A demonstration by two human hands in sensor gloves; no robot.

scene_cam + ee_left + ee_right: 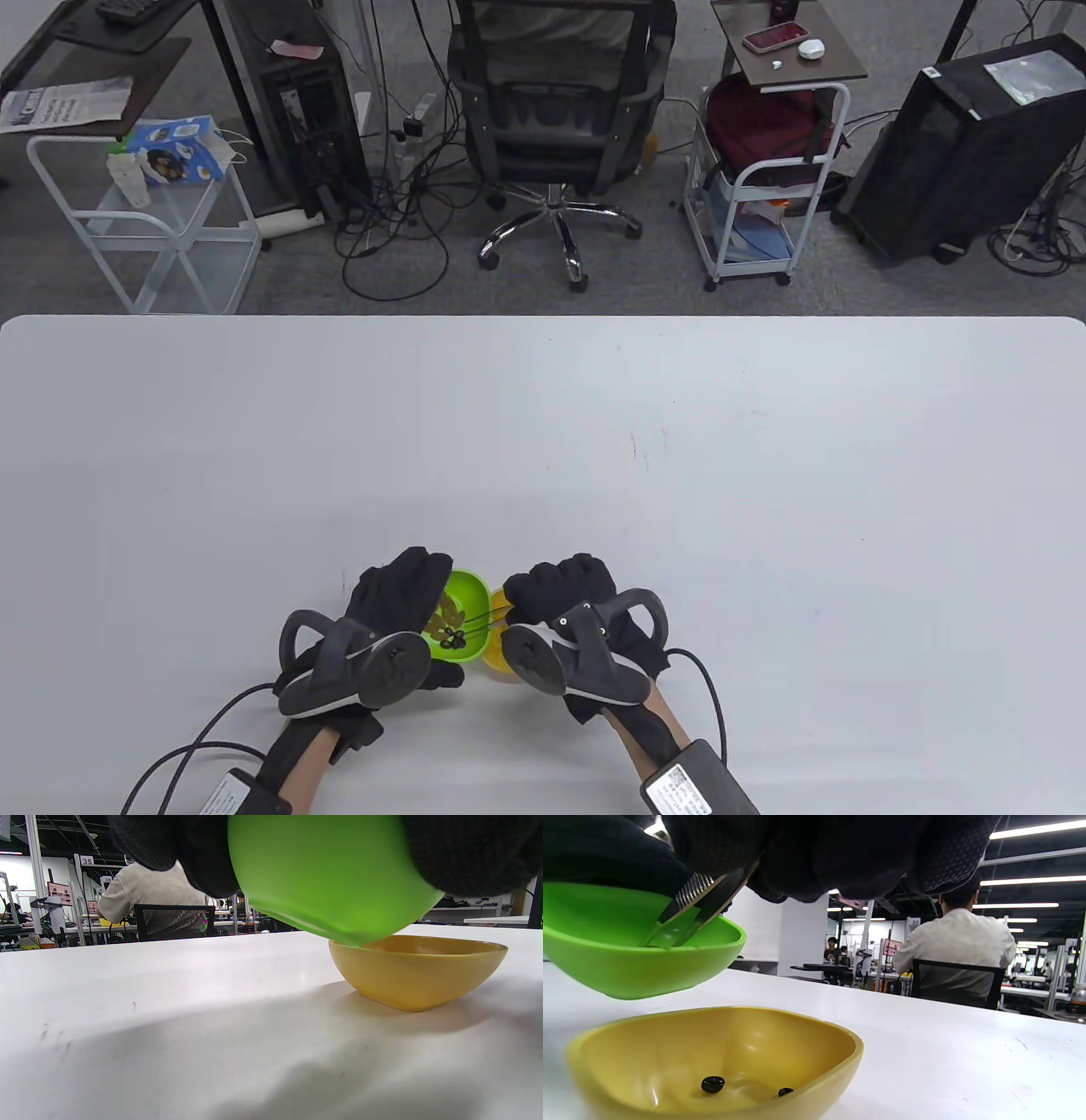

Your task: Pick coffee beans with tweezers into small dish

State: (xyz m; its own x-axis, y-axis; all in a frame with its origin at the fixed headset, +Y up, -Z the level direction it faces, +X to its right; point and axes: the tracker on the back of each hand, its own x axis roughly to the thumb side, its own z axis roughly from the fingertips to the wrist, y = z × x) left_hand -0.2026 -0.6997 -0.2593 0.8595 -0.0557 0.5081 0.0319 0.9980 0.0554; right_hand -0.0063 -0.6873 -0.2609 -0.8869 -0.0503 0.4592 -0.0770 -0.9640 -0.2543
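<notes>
My left hand (399, 598) holds a green dish (465, 613) lifted and tilted above the table; dark coffee beans (451, 638) lie in it. In the left wrist view the green dish (331, 878) hangs over the rim of a yellow dish (418, 969). My right hand (564, 594) grips metal tweezers (689, 910) whose tips reach down into the green dish (636, 946). The yellow dish (499, 658) sits on the table between my hands, mostly hidden in the table view. In the right wrist view the yellow dish (721, 1052) holds two dark beans (713, 1084).
The white table (543, 441) stretches away beyond my hands. An office chair (556, 110), wire carts (768, 170) and computer towers stand on the floor past the far table edge.
</notes>
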